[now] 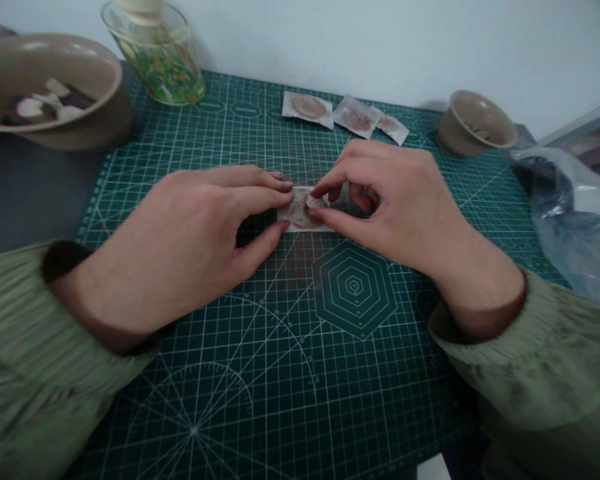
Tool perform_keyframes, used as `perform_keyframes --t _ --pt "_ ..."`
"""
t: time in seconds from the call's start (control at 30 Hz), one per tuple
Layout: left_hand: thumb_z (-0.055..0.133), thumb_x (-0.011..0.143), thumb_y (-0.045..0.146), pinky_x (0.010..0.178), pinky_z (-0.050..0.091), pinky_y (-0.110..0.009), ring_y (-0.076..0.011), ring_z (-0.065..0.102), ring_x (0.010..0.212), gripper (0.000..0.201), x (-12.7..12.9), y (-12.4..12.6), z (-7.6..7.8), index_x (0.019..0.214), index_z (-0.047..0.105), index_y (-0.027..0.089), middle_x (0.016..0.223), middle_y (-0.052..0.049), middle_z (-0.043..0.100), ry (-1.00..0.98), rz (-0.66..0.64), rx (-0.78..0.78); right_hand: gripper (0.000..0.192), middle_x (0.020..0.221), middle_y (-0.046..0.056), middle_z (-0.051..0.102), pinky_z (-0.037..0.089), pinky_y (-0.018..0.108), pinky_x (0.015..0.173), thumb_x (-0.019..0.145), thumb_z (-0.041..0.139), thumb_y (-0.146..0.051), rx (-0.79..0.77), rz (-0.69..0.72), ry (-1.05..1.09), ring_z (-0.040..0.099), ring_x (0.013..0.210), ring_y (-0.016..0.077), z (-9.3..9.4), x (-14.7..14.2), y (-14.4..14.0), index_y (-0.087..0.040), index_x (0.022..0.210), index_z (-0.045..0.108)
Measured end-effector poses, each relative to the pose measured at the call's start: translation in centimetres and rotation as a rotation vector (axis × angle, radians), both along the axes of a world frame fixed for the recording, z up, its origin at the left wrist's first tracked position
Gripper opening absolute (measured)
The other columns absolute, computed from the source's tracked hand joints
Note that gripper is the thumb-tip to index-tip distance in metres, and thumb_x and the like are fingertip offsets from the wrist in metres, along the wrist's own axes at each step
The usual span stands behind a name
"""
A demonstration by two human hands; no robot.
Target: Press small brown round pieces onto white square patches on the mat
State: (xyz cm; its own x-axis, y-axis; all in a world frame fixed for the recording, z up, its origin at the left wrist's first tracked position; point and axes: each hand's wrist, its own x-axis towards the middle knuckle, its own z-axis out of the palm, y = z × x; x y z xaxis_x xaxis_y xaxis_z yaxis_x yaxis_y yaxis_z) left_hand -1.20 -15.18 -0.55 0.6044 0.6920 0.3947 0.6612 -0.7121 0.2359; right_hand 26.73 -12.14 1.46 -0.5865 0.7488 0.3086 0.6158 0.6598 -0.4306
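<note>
A small pale rectangle with brown rub marks, which looks like a piece of sandpaper (299, 212), lies flat on the green cutting mat (260, 347). The fingertips and thumb of my left hand (200, 220) grip its left end against the mat. Between the thumb and index finger of my right hand (390, 197) is a small whitish piece with fine lines on its top (316, 201). That piece rests on the right half of the sandpaper; its underside is hidden, and my fingers cover part of it.
Several similar brown-marked sheets (307, 110) lie at the back. A large brown bowl (95, 123) with pale and dark pieces stands far left, beside a glass jar (163, 67). At right are a small brown bowl (450, 130) and a clear plastic bag (570, 213). A white wall (380, 47) rises behind.
</note>
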Motion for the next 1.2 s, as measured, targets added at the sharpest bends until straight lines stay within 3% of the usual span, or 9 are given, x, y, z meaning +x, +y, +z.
perform_keyframes --t 0.17,0.4,0.6,0.77,0.9,1.0,1.2 --pt "0.054 0.122 0.044 0.129 0.071 -0.048 -0.0316 0.087 0.137 0.045 -0.1 0.2 -0.2 0.142 0.088 0.022 0.151 -0.005 0.088 -0.015 0.012 -0.015 0.004 0.104 0.008 0.084 0.064 0.052 0.09 0.105 0.086 -0.031 -0.009 -0.023 -0.021 0.081 0.095 0.032 0.0 -0.2 0.0 -0.028 0.103 0.084" --pt "0.055 0.121 0.053 0.132 0.069 -0.051 -0.0306 0.086 0.139 0.045 -0.1 0.3 -0.2 0.145 0.087 0.033 0.154 0.003 0.087 -0.004 0.053 -0.062 0.007 0.106 0.006 0.085 0.064 0.048 0.091 0.104 0.089 -0.03 -0.051 0.005 -0.002 0.08 0.095 0.0285 -0.5 -0.6 0.0 -0.029 0.104 0.083" --pt "0.057 0.118 0.053 0.132 0.069 -0.054 -0.0347 0.087 0.138 0.046 -0.1 0.2 0.2 0.144 0.089 0.033 0.153 0.002 0.087 0.0 0.08 -0.077 0.008 0.102 0.005 0.084 0.066 0.049 0.091 0.103 0.09 -0.034 -0.059 -0.055 0.003 0.08 0.096 0.0296 -0.3 -0.7 0.2 -0.031 0.101 0.083" --pt "0.059 0.117 0.053 0.133 0.067 -0.058 -0.0372 0.086 0.141 0.044 0.0 0.2 0.4 0.14 0.091 0.034 0.151 0.001 0.088 -0.029 0.072 -0.121 0.008 0.103 0.004 0.086 0.068 0.048 0.093 0.102 0.092 -0.032 -0.102 -0.024 -0.016 0.081 0.097 0.0292 -0.2 -1.0 0.0 -0.031 0.104 0.084" --pt "0.057 0.118 0.053 0.131 0.066 -0.057 -0.0377 0.085 0.141 0.049 0.1 0.3 0.5 0.146 0.089 0.029 0.154 -0.003 0.087 0.0 0.072 -0.121 0.011 0.102 0.004 0.084 0.067 0.048 0.093 0.101 0.092 -0.025 -0.073 -0.046 0.016 0.082 0.098 0.0294 -0.2 -0.9 -0.1 -0.03 0.1 0.082" --pt "0.055 0.12 0.056 0.128 0.068 -0.056 -0.0367 0.086 0.14 0.049 0.0 0.3 0.6 0.144 0.089 0.03 0.152 -0.002 0.088 0.032 0.074 -0.088 0.013 0.098 0.004 0.082 0.065 0.048 0.089 0.1 0.094 -0.026 -0.116 -0.001 0.022 0.08 0.093 0.0288 -0.1 -0.8 0.0 -0.029 0.098 0.081" --pt "0.053 0.122 0.058 0.124 0.068 -0.048 -0.0331 0.087 0.137 0.05 -0.2 0.3 0.8 0.144 0.089 0.031 0.151 -0.001 0.089 0.048 0.089 -0.076 0.012 0.1 0.004 0.084 0.067 0.049 0.091 0.099 0.091 -0.022 -0.07 -0.048 0.026 0.08 0.093 0.0278 -0.2 -1.0 -0.2 -0.028 0.098 0.081"
